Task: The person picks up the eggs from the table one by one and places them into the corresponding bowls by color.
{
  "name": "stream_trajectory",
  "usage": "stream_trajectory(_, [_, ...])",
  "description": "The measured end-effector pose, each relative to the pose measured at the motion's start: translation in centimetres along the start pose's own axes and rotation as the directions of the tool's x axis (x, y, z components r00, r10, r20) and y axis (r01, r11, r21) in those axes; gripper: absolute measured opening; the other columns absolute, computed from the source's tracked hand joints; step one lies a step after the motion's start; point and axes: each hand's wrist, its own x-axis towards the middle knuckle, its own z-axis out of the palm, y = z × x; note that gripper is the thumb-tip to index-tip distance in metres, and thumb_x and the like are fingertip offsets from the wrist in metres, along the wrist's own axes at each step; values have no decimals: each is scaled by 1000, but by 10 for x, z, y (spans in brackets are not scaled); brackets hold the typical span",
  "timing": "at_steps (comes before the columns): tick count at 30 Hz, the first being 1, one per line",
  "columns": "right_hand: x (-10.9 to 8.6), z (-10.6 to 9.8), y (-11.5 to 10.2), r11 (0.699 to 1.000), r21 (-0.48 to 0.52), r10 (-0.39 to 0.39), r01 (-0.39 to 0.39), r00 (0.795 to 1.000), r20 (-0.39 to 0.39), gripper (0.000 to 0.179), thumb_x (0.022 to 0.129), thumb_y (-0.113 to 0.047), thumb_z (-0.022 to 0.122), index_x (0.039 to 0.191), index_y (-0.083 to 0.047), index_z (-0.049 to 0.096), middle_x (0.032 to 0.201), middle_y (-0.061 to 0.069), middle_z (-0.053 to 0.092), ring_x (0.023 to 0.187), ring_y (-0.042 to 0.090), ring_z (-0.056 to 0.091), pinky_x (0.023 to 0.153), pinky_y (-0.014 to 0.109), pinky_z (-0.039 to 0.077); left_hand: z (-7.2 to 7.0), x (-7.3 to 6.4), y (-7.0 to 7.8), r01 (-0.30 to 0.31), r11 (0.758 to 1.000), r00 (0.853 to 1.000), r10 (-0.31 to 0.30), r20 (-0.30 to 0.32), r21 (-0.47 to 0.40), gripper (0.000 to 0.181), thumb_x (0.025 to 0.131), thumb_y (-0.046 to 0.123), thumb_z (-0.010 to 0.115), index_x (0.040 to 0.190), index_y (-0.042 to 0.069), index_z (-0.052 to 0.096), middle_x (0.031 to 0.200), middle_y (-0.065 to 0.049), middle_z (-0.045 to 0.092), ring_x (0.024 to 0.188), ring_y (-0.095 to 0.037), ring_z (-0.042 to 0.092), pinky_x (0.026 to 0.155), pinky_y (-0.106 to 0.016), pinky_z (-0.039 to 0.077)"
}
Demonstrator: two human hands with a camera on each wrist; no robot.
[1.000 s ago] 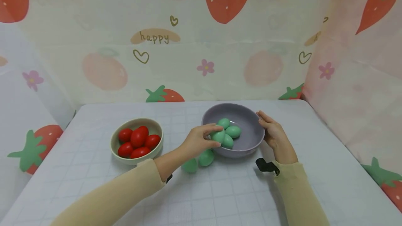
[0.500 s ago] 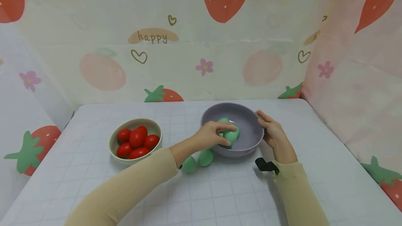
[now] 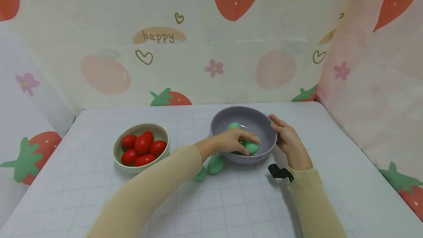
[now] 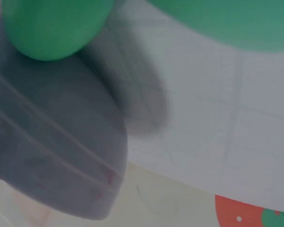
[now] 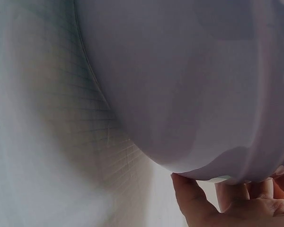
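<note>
My left hand (image 3: 234,141) reaches over the near left rim of a purple-grey bowl (image 3: 264,129). Its thumb and fingers hold a green egg (image 3: 252,147) low inside the bowl. Another green egg (image 3: 234,125) shows behind the hand, which hides most of the other eggs in there. My right hand (image 3: 290,139) rests against the bowl's right side with fairly straight fingers; the right wrist view has its fingertips (image 5: 185,187) at the outer wall. On the table, a green egg (image 3: 216,164) lies close by the bowl, and a second one (image 3: 199,175) is partly behind the left sleeve.
A cream bowl (image 3: 118,157) with several red eggs (image 3: 143,143) stands to the left, near the left forearm. The white gridded table (image 3: 211,208) ends at a back wall hung with strawberry-print cloth (image 3: 238,47). A black wrist mount (image 3: 278,172) juts from the right sleeve.
My left hand has moved right and deeper into the purple-grey bowl with the green egg, past the other eggs. The right hand has stayed at the bowl's side.
</note>
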Motion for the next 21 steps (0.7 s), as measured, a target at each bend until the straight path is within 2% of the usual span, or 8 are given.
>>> stream_trajectory(4, [0,0,-1,1000,1,7,-7,1000,1,55,104,-3,34,154,-8,11,162,1,9,147,14,9,117,35,13,0,11,-4,-41,997,997,36,72,70,44,82,-6,73,124,5,67,145,-10,48,137,-20,39,106,-24,36])
stream_trajectory(8, [0,0,-1,1000,7,10,-10,1000,-3,56,104,-3,35,154,-8,11,162,2,10,146,14,11,117,34,14,2,19,-5,-48,991,992,32,124,129,44,83,-9,70,125,6,66,145,-11,48,138,-19,37,105,-22,36])
stream_trajectory(15, [0,0,-1,1000,0,10,-10,1000,-9,55,104,-3,35,154,-8,12,162,3,11,147,15,10,117,35,14,5,25,-5,-73,970,984,33,173,232,44,85,-9,66,126,7,66,142,-11,51,135,-20,42,103,-21,38])
stream_trajectory(21, [0,-2,-1,1000,0,4,-4,1000,-15,55,104,-3,35,154,-8,14,161,3,11,147,16,9,118,36,13,8,30,-7,-48,956,982,-8,187,291,44,86,-8,64,125,11,67,143,-7,51,130,-21,47,100,-21,41])
